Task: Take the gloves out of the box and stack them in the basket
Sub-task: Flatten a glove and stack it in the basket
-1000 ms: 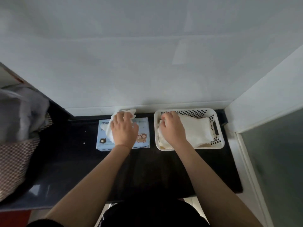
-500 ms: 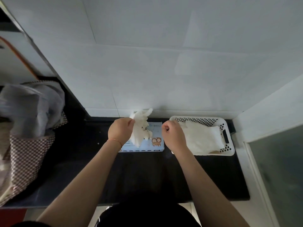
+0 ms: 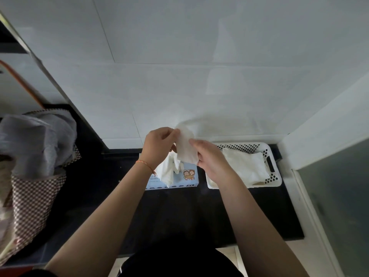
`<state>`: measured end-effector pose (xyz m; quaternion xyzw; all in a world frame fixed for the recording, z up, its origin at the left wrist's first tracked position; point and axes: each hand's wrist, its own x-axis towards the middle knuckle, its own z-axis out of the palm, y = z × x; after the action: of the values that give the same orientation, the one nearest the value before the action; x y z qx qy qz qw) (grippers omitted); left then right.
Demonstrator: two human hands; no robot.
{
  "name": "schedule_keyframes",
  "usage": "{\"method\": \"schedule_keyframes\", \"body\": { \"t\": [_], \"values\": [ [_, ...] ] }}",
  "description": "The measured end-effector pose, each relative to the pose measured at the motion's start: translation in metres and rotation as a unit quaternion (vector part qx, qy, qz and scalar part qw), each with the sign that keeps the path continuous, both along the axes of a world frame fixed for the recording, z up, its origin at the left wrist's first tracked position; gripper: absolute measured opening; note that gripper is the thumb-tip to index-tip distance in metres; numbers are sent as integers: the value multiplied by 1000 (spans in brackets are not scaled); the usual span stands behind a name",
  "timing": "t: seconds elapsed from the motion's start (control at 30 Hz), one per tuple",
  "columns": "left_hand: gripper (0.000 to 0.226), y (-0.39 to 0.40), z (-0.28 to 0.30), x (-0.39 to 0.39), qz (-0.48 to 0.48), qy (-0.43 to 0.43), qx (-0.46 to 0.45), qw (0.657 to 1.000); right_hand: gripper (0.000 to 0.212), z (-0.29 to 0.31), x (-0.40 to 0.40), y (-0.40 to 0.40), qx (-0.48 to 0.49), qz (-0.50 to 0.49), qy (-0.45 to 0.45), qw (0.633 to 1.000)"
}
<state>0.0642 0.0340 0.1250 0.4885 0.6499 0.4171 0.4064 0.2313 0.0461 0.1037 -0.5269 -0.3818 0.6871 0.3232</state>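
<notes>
Both hands are raised above the counter, each pinching the same white glove (image 3: 186, 145). The left hand (image 3: 157, 145) grips its upper left edge with fingers and thumb curled round the material. The right hand (image 3: 209, 158) grips the glove's right side, thumb on top and fingers tucked beneath. The glove hangs between them as a crumpled sheet, with a blurred white part trailing up and to the right beyond the right hand's fingertips. A thin orange cord (image 3: 144, 164) circles the left wrist.

Directly below the two hands lies the blue glove box (image 3: 190, 174), flat on the black counter (image 3: 179, 212), with cartoon figures printed on its top. More white gloves (image 3: 168, 172) spill out of its opening, just under the left wrist. Just to the right of the right hand stands the white perforated basket (image 3: 274, 176), beside the box and apart from it by a narrow gap. Inside it lies a flat stack of gloves (image 3: 246, 166), partly hidden by the right wrist.

Far to the left of the left hand sits a checked fabric bag (image 3: 34, 194) holding grey cloth (image 3: 38, 140). Beyond the hands rises a white tiled wall (image 3: 199, 76).
</notes>
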Motion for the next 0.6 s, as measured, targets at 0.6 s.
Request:
{"method": "schedule_keyframes", "body": {
  "t": [0.6],
  "values": [
    [43, 13, 3, 48, -246, 52, -5, 968, 12, 59, 69, -2, 216, 105, -194, 951]
  ]
}}
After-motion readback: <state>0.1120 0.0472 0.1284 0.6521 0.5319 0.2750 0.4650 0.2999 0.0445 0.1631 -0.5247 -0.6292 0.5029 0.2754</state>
